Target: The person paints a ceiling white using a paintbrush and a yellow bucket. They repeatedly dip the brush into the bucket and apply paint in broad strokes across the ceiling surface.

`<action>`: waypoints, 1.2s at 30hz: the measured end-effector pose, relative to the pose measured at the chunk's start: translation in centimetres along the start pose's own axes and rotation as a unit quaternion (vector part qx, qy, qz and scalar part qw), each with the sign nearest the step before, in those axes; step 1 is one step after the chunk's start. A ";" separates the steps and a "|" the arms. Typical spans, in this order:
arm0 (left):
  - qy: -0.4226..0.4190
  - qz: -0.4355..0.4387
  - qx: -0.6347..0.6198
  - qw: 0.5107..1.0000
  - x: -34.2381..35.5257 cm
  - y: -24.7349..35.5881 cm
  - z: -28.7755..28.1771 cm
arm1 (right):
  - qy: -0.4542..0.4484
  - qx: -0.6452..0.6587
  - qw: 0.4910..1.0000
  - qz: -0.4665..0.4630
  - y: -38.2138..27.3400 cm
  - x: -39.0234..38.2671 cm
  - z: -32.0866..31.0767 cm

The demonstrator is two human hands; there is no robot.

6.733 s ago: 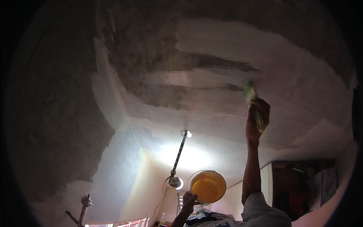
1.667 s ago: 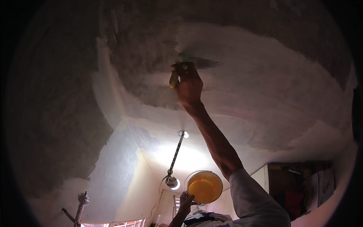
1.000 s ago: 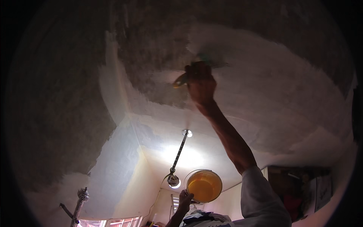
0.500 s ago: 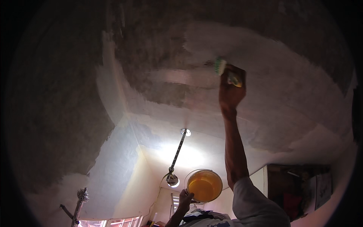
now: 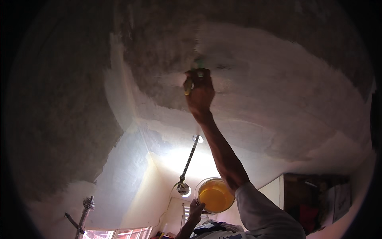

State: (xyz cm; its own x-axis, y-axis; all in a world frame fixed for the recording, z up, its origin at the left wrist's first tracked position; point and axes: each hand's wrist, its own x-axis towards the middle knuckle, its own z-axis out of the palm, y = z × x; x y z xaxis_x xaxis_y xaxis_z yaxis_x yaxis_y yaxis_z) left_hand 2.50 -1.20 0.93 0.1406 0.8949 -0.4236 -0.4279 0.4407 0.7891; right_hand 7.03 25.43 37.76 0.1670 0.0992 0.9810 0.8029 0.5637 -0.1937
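My raised right hand [image 5: 199, 92] is closed on a paintbrush [image 5: 188, 88] with a yellowish handle and green bristles, its blurred head against the ceiling [image 5: 254, 87] where pale coating meets dark, bare patches. My right forearm runs down to the lower right in a light sleeve. Low in the middle, my left hand [image 5: 197, 209] grips the near rim of a bucket [image 5: 213, 198] that looks orange-yellow inside, with a thin handle loop, just behind my right upper arm.
A dark rod [image 5: 189, 157] hangs from a round ceiling plate, with a lit fitting [image 5: 184, 189] at its bottom. A metal pole with a spiky top [image 5: 87, 206] stands at lower left near a window [image 5: 119, 234]. A dark open cupboard [image 5: 302, 195] sits high at lower right.
My right hand and brush have swept back and forth: right half a second ago, now left again near the middle of the ceiling. The bucket stays nearly in place in my left hand.
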 end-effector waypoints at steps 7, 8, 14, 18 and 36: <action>0.017 -0.002 -0.001 1.000 0.2 -0.6 -0.4 | 0.059 0.098 0.991 0.075 1.9 1.0 -3.0; 0.020 -0.007 0.004 1.000 0.2 -0.6 -0.3 | 0.086 0.091 0.989 0.076 3.4 1.1 -4.3; 0.011 -0.008 0.006 1.000 0.2 -0.7 -0.8 | 0.098 -0.065 0.993 0.030 4.4 2.5 -9.8; -0.001 -0.009 0.011 1.000 0.6 -1.1 -1.0 | 0.074 -0.144 0.984 -0.074 3.8 4.5 -10.0; -0.009 -0.008 0.009 1.000 0.5 -1.1 -0.5 | 0.038 0.098 0.993 0.060 5.3 1.9 -7.1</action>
State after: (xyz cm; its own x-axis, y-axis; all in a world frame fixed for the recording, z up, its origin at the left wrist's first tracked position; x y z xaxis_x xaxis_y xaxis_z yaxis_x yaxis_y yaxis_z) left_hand 2.62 -1.24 -0.38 0.1629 0.8889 -0.4281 -0.4102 0.4556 0.7900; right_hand 15.71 22.76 38.47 0.3033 0.1169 0.9457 0.6493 0.7010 -0.2949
